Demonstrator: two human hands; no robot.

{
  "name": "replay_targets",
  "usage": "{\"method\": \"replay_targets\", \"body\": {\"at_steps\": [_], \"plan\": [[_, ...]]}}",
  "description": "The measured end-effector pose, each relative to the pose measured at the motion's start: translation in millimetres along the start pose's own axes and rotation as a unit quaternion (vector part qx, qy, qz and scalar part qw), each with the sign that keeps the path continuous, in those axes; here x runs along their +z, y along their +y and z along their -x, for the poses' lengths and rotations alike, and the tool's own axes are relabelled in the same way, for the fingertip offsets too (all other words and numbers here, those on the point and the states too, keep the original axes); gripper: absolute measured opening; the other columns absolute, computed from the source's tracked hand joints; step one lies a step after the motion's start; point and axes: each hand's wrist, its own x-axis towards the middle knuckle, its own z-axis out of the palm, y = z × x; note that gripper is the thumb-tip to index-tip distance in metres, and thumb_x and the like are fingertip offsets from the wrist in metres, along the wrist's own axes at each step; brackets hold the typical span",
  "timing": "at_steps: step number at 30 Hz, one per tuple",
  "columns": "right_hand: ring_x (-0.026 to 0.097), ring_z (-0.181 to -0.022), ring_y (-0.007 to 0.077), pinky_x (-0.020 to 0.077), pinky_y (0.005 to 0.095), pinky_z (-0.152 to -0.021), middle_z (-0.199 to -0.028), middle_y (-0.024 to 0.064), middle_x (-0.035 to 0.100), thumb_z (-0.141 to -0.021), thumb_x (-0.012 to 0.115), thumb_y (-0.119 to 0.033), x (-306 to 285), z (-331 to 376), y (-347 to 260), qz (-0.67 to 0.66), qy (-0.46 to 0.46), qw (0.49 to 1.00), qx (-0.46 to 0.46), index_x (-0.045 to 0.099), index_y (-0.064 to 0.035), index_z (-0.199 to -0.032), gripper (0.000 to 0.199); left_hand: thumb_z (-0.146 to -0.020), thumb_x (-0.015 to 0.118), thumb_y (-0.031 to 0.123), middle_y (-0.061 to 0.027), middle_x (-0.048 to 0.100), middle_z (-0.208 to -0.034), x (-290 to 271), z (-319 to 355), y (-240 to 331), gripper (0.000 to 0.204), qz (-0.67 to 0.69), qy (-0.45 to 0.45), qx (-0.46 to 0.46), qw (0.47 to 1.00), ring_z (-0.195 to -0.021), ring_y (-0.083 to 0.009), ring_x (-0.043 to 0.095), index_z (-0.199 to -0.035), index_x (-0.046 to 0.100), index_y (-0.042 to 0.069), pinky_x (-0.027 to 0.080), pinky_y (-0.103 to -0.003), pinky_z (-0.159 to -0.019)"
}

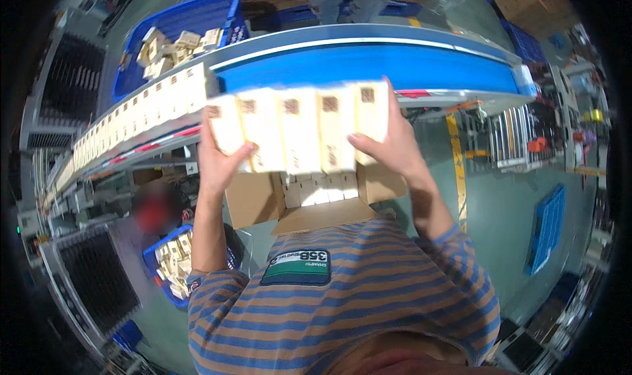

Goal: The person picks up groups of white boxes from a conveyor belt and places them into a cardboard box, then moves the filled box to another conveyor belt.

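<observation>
Between my two hands is a row of several cream-coloured small cartons [296,130], standing side by side with dark square printed marks near their far ends. My left hand [220,164] presses the row's left end, its thumb on the near face. At the right end my right hand [397,145] squeezes in the same way. The row is held up over an open cardboard box [255,200] in front of my body. Its flaps are spread, and similar white cartons [320,189] fill the part of its inside that shows; the held row hides the far part.
Beyond my hands runs a blue conveyor belt [368,64]. A long line of cartons [135,115] stands at its left. Blue crates of loose cartons sit at far left [197,12] and near left [153,260]. A person's legs [349,0] show behind the belt. A blue pallet [548,227] lies right.
</observation>
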Motion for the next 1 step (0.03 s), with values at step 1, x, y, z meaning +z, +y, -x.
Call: {"method": "replay_targets", "body": {"at_steps": [1], "plan": [[0.049, -0.120, 0.0360, 0.0380, 0.0529, -0.103, -0.138, 0.0227, 0.039, -0.070, 0.072, -0.024, 0.0, -3.1, -7.0, -0.135, -0.080, 0.986, -0.056, 0.011, -0.0039, -0.145, 0.099, -0.067, 0.080, 0.017, -0.0181, 0.047, -0.130, -9.0, 4.2, 1.2, 0.094, -0.007, 0.011, -0.004, 1.000, -0.120, -0.0219, 0.046, -0.141, 0.026, -0.001, 0.035, -0.035, -0.102]]}}
